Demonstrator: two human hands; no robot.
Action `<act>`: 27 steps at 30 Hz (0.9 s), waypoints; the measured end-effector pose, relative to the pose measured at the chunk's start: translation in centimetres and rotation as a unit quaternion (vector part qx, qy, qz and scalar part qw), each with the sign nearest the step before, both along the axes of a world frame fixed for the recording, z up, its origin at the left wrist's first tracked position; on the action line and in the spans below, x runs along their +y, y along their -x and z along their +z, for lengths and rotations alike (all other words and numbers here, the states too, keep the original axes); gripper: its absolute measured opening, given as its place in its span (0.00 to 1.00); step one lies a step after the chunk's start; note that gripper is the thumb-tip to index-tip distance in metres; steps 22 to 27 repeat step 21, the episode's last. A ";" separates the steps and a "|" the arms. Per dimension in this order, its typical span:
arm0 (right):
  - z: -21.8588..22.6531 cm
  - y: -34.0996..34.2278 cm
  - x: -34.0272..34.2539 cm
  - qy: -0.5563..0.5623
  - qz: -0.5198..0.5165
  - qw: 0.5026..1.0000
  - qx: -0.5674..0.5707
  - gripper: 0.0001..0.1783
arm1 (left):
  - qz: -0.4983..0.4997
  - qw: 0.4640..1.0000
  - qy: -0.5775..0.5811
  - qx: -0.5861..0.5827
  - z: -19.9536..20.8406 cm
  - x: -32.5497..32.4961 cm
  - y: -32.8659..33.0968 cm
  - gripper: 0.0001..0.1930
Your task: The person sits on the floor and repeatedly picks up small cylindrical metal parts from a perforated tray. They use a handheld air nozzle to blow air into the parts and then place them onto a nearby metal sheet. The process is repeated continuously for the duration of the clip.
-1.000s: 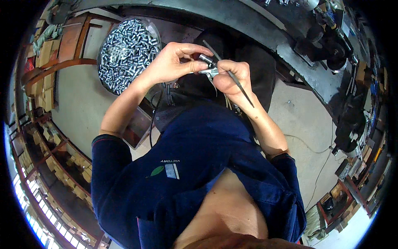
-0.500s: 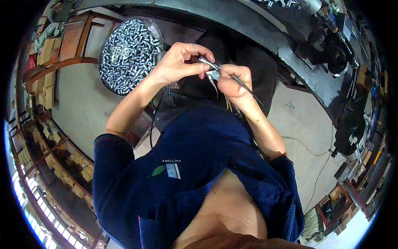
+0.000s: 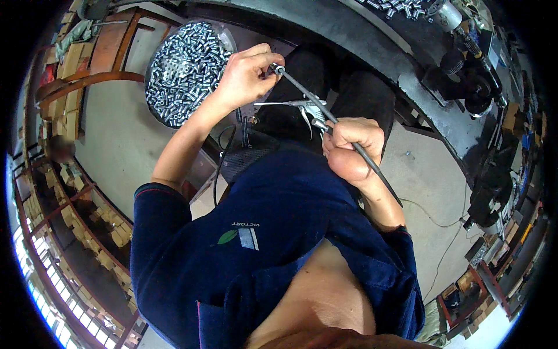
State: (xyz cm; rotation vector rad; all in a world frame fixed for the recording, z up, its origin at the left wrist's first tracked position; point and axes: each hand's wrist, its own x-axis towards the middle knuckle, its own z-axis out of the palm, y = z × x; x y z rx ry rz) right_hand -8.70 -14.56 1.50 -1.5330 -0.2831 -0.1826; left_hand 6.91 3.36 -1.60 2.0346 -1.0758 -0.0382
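Note:
My left hand (image 3: pixel 247 75) pinches a small shiny metal sleeve (image 3: pixel 279 70) between thumb and fingers, above my lap. A long dark rod (image 3: pixel 366 156) runs slantwise through my closed right hand (image 3: pixel 356 142). Its far end meets the sleeve; how deep it sits inside, I cannot tell. Just beyond my right hand is a silver air blow gun (image 3: pixel 308 106) with a thin straight nozzle and a curved lever. A short metal cylinder (image 3: pixel 318 123) shows by the right fingers. Whether that hand also holds the gun or cylinder is unclear.
A round tub (image 3: pixel 232 43) full of similar metal sleeves stands at the left. The dark workbench (image 3: pixel 349 29) crosses ahead, with more sleeves (image 3: pixel 401 7) and a machine (image 3: pixel 465 81) at the right. A wooden chair (image 3: pixel 110 49) is far left; a dark cable (image 3: pixel 224 151) hangs nearby.
My hands have moved apart, the left up and leftward, the right down and rightward. More of the rod and the blow gun's nozzle now shows between them.

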 end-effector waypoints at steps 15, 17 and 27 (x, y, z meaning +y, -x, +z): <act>-2.3 -4.0 1.4 0.034 -0.036 0.997 0.064 0.15 | -0.036 0.996 -0.024 -0.084 -1.4 -0.2 -0.3 0.17; -0.5 -2.7 0.5 -0.017 -0.027 0.997 0.075 0.13 | 0.041 0.998 -0.036 -0.032 -2.0 0.9 -1.2 0.12; 0.5 -2.1 -0.4 -0.018 0.010 0.998 0.059 0.22 | 0.062 0.998 -0.031 0.006 -1.7 1.5 -2.0 0.08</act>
